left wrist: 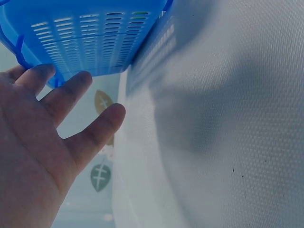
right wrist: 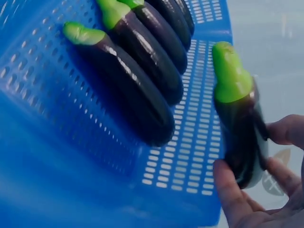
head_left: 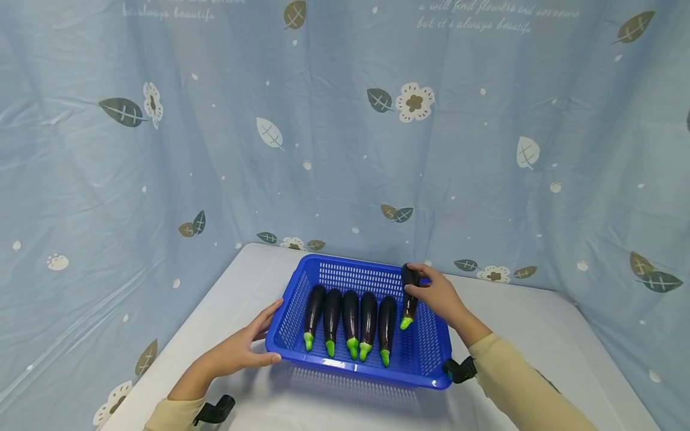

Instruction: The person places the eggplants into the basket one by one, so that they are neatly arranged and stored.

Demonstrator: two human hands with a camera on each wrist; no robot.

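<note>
A dark purple eggplant (head_left: 411, 304) with a bright green stem end is pinched in my right hand (head_left: 443, 299), its green end pointing down over the right part of a blue plastic basket (head_left: 426, 381). Inside the basket, several more eggplants (head_left: 351, 314) lie side by side, green ends toward me. The right wrist view shows the fingers and thumb round the dark end of the held eggplant (right wrist: 237, 128). At the basket's left side is my left hand (head_left: 237, 354), fingers spread and fairly straight, fingertips right at the rim. In the left wrist view that hand's palm (left wrist: 33, 156) shows beside the slotted basket wall.
A white table (head_left: 517, 335) lies under the basket. Behind and at the sides hangs a light blue curtain (head_left: 334, 120) with leaf and flower prints. Each wrist carries a black camera mount (head_left: 215, 410).
</note>
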